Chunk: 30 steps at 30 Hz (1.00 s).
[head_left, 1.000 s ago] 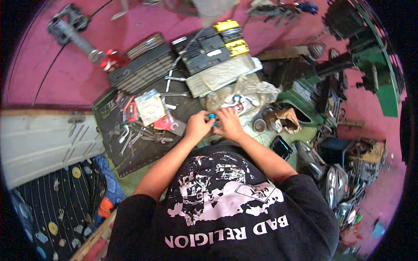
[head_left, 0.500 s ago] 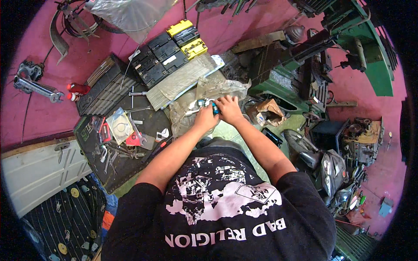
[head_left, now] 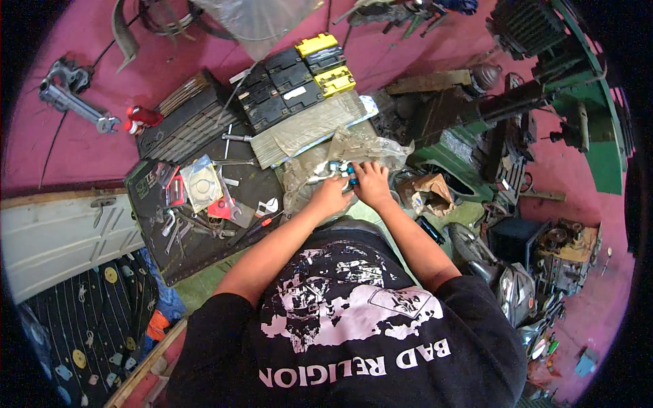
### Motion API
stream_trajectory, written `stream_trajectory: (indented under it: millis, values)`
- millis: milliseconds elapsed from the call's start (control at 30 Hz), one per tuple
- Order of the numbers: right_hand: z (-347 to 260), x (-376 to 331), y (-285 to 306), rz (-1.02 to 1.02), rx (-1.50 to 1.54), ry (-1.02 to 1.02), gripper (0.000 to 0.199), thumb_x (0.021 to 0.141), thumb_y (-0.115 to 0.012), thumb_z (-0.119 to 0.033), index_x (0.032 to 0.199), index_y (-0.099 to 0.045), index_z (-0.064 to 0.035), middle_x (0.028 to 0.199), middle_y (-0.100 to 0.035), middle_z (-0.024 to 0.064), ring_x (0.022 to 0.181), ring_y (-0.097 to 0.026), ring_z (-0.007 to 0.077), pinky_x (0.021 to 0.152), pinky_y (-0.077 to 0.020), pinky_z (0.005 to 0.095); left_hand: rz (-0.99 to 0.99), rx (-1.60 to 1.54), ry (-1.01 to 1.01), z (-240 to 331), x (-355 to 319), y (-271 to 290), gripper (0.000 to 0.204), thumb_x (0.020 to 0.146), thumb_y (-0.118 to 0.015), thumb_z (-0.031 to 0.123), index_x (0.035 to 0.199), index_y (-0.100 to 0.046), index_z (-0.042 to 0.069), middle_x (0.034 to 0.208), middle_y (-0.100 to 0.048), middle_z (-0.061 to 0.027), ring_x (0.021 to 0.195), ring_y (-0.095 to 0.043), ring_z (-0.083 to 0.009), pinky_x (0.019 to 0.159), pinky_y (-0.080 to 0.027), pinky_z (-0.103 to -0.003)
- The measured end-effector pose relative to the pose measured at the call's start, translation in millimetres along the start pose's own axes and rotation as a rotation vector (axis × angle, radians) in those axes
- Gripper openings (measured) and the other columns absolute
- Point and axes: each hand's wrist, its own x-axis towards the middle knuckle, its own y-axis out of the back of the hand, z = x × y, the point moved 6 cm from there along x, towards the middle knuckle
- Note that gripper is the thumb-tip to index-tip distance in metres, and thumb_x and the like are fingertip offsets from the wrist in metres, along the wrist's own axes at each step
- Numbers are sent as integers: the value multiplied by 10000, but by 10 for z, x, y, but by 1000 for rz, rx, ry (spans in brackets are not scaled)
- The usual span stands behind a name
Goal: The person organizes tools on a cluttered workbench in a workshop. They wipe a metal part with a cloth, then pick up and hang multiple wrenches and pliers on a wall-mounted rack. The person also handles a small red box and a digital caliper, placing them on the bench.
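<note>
The left hand (head_left: 331, 196) and the right hand (head_left: 372, 183) hold a little blue thing (head_left: 353, 179) between their fingertips, near a crumpled, see-through plastic bag (head_left: 381, 147), while wrenches (head_left: 178, 231) lie on the dark table (head_left: 253, 185) to the left.

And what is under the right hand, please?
A small blue object shows between the right hand and the left hand. The part covered by them cannot be seen, so I cannot tell its full shape. Crumpled plastic lies beyond it.

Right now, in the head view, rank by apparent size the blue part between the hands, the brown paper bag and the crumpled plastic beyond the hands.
1. Crumpled plastic
2. Brown paper bag
3. Blue part, partly covered yet clearly smallest
</note>
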Motion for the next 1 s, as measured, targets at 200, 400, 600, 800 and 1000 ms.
stream_trajectory:
  millis: [200, 400, 600, 800, 1000]
  values:
    - [-519, 26, 307, 242, 202, 12, 496, 780, -694, -163, 1270, -630, -130, 1117, -594, 105, 1076, -518, 320, 874, -380, 488, 51, -210, 353, -488, -566, 808, 407, 894, -726, 263, 1276, -670, 134, 781, -691, -127, 643, -632, -209, 649, -522, -358]
    - [-1863, 326, 377, 202, 324, 387, 419, 768, -704, -126, 1185, -657, -132, 1043, -596, 82, 1029, -526, 301, 870, -387, 455, 532, -565, 470, -1417, -1664, 1686, 347, 935, -701, 231, 1223, -682, 39, 905, -744, -109, 713, -662, -161, 666, -534, -330]
    - [-3619, 686, 5, 54, 400, 700, 422, 788, -714, -183, 1203, -657, -128, 1059, -629, 53, 1033, -535, 275, 867, -392, 431, 766, -370, 626, -2596, -2968, 2262, 291, 963, -672, 184, 1205, -682, 24, 1012, -741, -89, 874, -676, -150, 813, -527, -293]
    - [-5118, 1091, -687, -115, 108, 879, 412, 877, -603, -191, 1286, -633, -152, 1213, -630, 16, 1160, -516, 230, 949, -387, 435, 840, 42, 676, -3181, -3776, 2945, 405, 890, -669, 85, 1291, -626, 46, 1233, -648, -177, 1025, -677, -337, 884, -532, -393]
    - [-6011, 1277, -1182, -128, -279, 1084, 429, 951, -521, -214, 1374, -592, -218, 1360, -582, -19, 1228, -486, 207, 969, -375, 440, 577, 379, 742, -3621, -3996, 3265, 506, 867, -665, 87, 1366, -586, 106, 1348, -590, -121, 1160, -562, -387, 993, -477, -467]
